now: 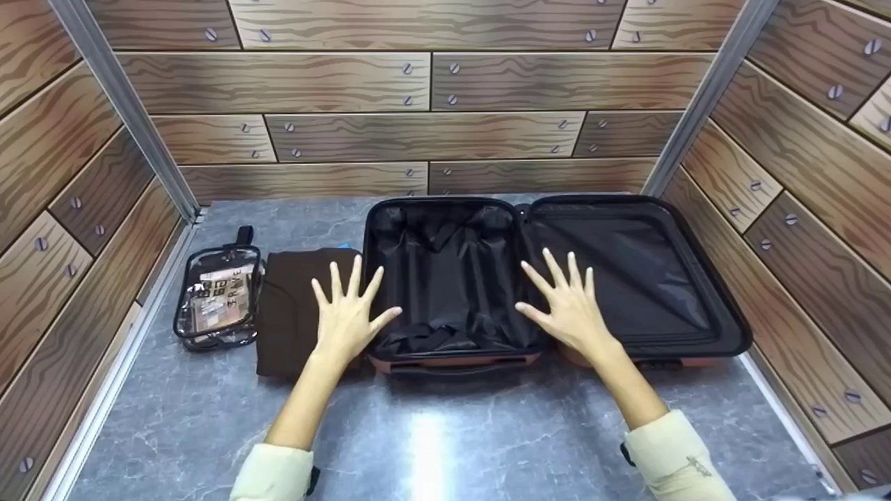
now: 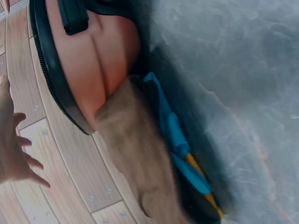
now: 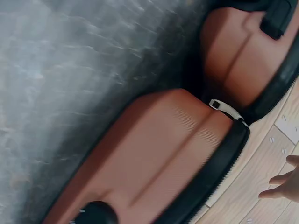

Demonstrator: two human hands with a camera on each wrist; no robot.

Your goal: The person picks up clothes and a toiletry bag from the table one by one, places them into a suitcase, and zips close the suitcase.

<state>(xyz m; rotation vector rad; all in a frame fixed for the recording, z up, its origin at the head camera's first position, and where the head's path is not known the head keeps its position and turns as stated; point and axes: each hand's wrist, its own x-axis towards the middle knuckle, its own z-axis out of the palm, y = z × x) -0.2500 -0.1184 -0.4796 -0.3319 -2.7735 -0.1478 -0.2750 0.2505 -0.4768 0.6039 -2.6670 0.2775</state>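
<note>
An unfolded suitcase lies on the table, its black-lined left half (image 1: 445, 278) beside the right half (image 1: 626, 271); its shell (image 3: 163, 140) looks orange-brown in the right wrist view. My left hand (image 1: 346, 320), fingers spread, hovers over the gap between the left half and a folded brown cloth (image 1: 289, 313). With fingers spread too, my right hand (image 1: 572, 309) is above where the halves join. Neither hand holds anything. In the left wrist view the brown cloth (image 2: 135, 144) lies against the shell (image 2: 88, 56), with blue and yellow material (image 2: 175, 135) under it.
At the far left a clear pouch (image 1: 219, 296) with black trim and printed contents lies beside the brown cloth. Wood-patterned walls (image 1: 431, 83) enclose the grey marbled table (image 1: 334, 445) at the back and both sides.
</note>
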